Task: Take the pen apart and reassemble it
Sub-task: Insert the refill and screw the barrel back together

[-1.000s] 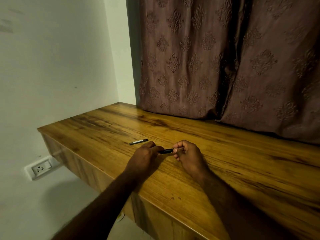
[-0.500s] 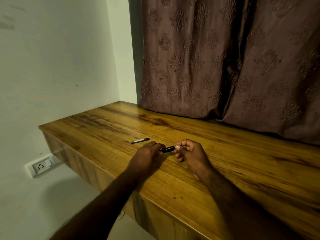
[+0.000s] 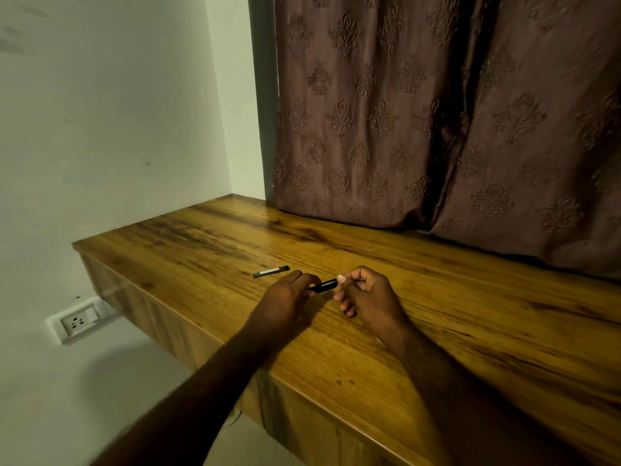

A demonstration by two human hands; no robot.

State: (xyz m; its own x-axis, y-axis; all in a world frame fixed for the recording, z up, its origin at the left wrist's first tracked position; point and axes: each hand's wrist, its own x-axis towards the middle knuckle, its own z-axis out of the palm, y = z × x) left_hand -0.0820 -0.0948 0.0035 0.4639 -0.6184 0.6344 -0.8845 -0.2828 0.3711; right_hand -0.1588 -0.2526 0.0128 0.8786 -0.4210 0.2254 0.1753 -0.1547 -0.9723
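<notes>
While both hands hover low over the wooden counter, the left hand has its fingers curled around one end of a short black pen barrel, knuckles up, so that end is hidden inside the grip. The right hand faces it with all fingers curled in, thumb and forefinger pinching the barrel's other end. The barrel spans the small gap between the two hands, tilted slightly up toward the right, just above the counter surface.

Just beyond the left hand, a loose pen piece, thin and dark with a paler band along it, lies flat on the wood, apart from both hands. Both bare forearms reach in from the near edge, the right one resting along the countertop.

Behind the counter hangs a brown curtain with an embossed pattern, its hem on the wood. To the left is a pale wall with a white socket set below counter level.
</notes>
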